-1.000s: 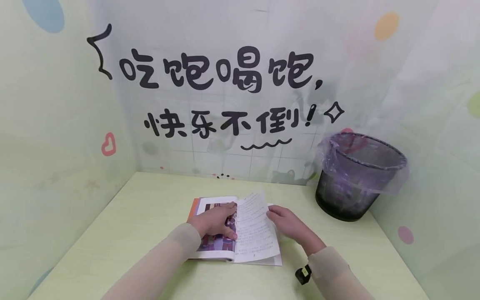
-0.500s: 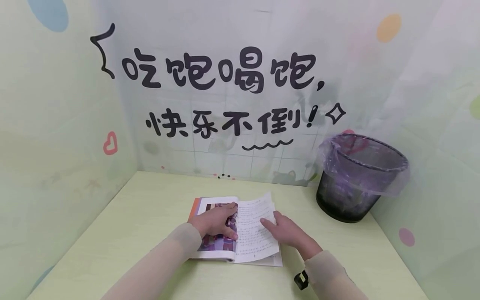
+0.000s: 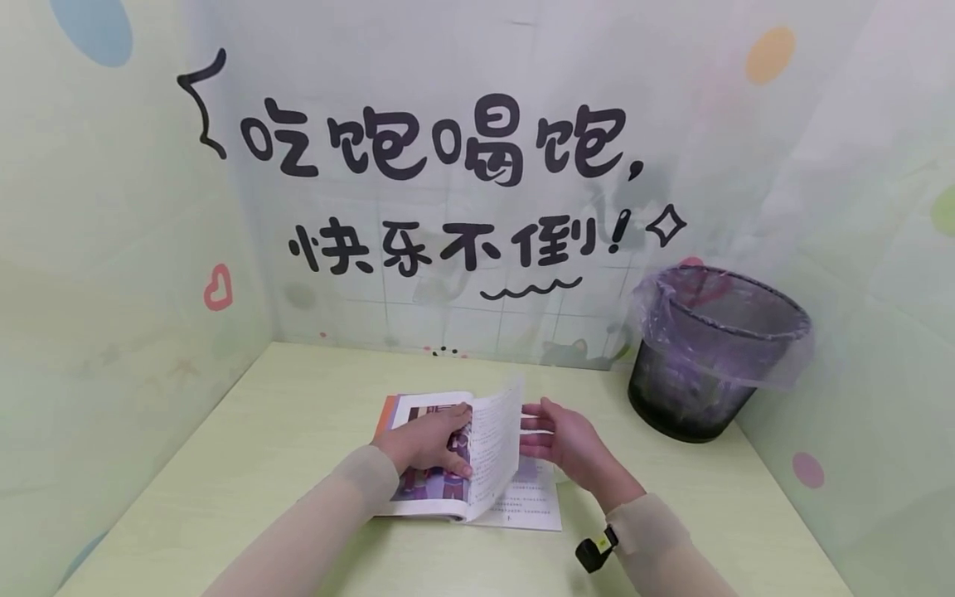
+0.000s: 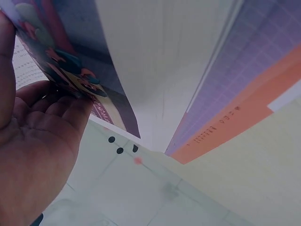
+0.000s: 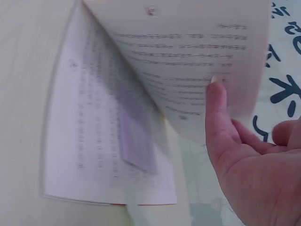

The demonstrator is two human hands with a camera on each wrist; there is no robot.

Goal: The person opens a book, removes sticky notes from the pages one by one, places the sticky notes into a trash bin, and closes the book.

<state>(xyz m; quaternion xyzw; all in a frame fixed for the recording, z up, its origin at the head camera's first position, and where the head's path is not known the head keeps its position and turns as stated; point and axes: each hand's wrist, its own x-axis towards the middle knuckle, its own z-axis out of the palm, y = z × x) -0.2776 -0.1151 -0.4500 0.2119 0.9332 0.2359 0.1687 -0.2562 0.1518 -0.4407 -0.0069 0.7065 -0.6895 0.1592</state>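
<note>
An open book [image 3: 429, 502] lies on the table, an illustrated page on its left side. My left hand [image 3: 429, 438] rests on that illustrated page near the spine, thumb and fingers spread; the left wrist view shows the hand [image 4: 47, 127] against the picture. A single text page [image 3: 496, 448] stands lifted and curved toward the left. Behind it, my right hand [image 3: 570, 444] has its fingers extended, and in the right wrist view a fingertip [image 5: 216, 96] touches the raised sheet [image 5: 183, 52]. Beneath lies another text page [image 5: 94, 141] bearing a pale purple rectangle [image 5: 136, 134]; whether printed or loose, I cannot tell.
A black waste bin [image 3: 690, 394] lined with a purple plastic bag [image 3: 776, 356] stands at the table's back right. Printed walls [image 3: 448, 50] enclose the pale table [image 3: 313, 398] at the back and both sides. A small black device [image 3: 594, 551] hangs at the right wrist.
The right fingers have gone from the front of the page to behind it. The sheet has lifted and swung left, uncovering the page below. My left hand has stayed put.
</note>
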